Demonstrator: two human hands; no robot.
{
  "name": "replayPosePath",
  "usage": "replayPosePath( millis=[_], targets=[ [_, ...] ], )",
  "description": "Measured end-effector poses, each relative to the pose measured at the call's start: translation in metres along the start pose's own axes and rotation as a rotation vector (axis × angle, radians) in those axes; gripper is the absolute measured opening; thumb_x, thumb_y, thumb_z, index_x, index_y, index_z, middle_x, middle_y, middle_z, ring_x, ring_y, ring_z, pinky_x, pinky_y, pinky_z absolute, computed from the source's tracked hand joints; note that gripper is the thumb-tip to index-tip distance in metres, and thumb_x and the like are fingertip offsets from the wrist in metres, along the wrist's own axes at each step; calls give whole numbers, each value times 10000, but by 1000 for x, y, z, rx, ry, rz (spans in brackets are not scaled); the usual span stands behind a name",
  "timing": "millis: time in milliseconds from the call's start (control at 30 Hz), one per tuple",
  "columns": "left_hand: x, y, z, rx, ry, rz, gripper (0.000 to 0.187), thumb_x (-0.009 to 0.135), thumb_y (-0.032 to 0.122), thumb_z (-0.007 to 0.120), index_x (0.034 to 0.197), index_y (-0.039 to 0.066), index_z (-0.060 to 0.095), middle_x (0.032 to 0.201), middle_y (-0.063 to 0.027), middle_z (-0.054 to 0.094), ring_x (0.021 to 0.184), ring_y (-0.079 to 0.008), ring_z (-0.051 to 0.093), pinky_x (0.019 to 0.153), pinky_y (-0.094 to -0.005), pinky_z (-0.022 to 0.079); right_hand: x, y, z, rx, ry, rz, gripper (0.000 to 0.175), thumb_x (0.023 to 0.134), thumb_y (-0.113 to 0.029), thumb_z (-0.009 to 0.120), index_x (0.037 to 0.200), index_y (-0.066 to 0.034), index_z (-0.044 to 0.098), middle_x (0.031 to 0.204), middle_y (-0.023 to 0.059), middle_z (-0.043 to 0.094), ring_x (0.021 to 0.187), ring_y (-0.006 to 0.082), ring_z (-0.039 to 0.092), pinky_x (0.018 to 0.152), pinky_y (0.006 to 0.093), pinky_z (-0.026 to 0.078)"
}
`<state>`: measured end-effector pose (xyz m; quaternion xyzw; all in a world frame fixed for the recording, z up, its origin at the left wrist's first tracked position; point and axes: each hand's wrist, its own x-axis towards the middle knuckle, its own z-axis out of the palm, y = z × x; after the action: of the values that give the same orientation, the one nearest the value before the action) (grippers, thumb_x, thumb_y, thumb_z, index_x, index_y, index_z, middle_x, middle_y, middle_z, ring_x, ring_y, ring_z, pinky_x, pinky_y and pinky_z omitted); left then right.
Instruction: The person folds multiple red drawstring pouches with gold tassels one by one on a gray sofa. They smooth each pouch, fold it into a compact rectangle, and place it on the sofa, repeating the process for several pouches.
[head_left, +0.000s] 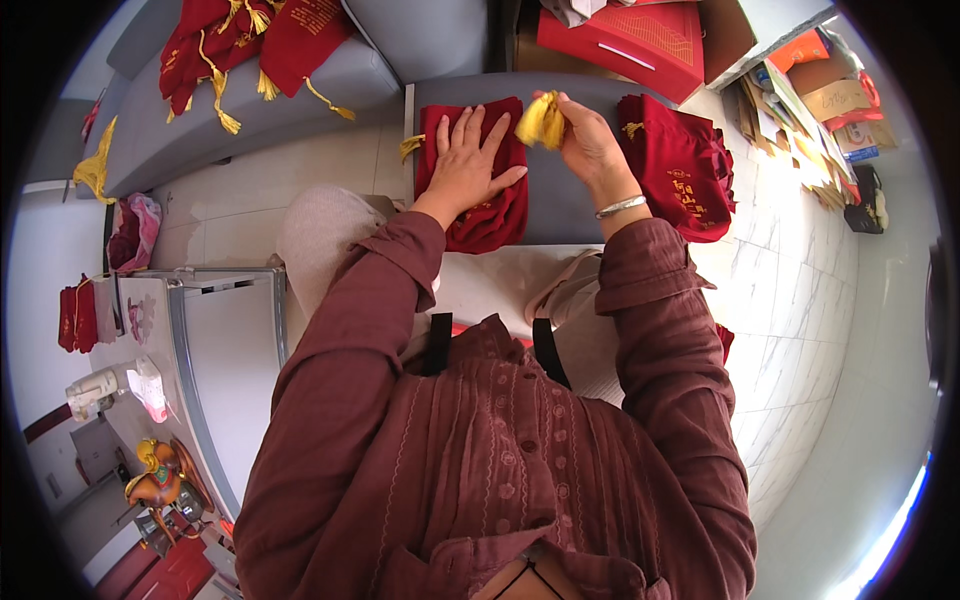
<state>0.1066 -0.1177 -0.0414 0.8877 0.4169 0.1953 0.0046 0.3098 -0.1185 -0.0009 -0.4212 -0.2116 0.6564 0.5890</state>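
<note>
Under my left hand (466, 159) lies a stack of dark red cloth pouches (489, 225) on a grey padded bench (566, 214). That palm presses flat on the cloth with the fingers a little spread. My right hand (590, 139), with a silver bangle at the wrist, pinches a bunch of yellow tassels (541, 122) just right of the stack. A single yellow tassel (411, 145) sticks out at the stack's left edge. To the right of my right hand rests another pile of red pouches (679, 172) bearing gold writing.
More red pouches (304, 41) with yellow tassels drape over a grey sofa (330, 82) at upper left. A red box (622, 45) stands behind the bench. Papers and cardboard (795, 135) lean at the right. At left is a white table (225, 337) with a metal edge.
</note>
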Motion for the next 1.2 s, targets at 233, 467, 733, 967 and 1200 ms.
replayPosePath(
  millis=[233,467,733,967,1200],
  targets=[
    [0,0,1,-34,20,11,782,859,595,539,1464,149,322,1453,-238,317,1379,-376,264,1124,-549,97,-8,5,-19,-1865,54,-835,198,744,-105,628,930,-38,641,951,179,658,870,361,626,803,405,509],
    [0,-2,4,-49,30,10,797,835,621,547,1458,164,353,1456,-244,321,1370,-393,267,1122,-564,95,-21,-39,-9,-1602,-146,82,316,842,-339,633,818,-37,722,846,152,700,737,282,661,746,373,518],
    [0,-2,3,-64,22,-10,797,833,624,544,1456,164,355,1453,-242,325,1370,-390,269,1122,-560,95,-12,-14,-1,-66,-147,114,266,961,-245,590,807,-30,617,909,57,650,800,132,599,698,291,495],
    [0,-1,1,-38,9,0,792,858,614,523,1466,148,321,1461,-229,307,1387,-371,251,1133,-546,79,2,8,-1,-165,5,-30,269,955,-250,568,1005,7,629,1108,141,649,956,204,603,821,328,492],
    [-1,-3,3,-39,37,21,785,862,612,520,1469,157,319,1452,-233,322,1384,-378,255,1127,-553,83,-13,5,-8,-2075,81,-748,182,769,-101,611,929,-66,690,980,130,630,980,323,575,835,397,479]
  ],
)
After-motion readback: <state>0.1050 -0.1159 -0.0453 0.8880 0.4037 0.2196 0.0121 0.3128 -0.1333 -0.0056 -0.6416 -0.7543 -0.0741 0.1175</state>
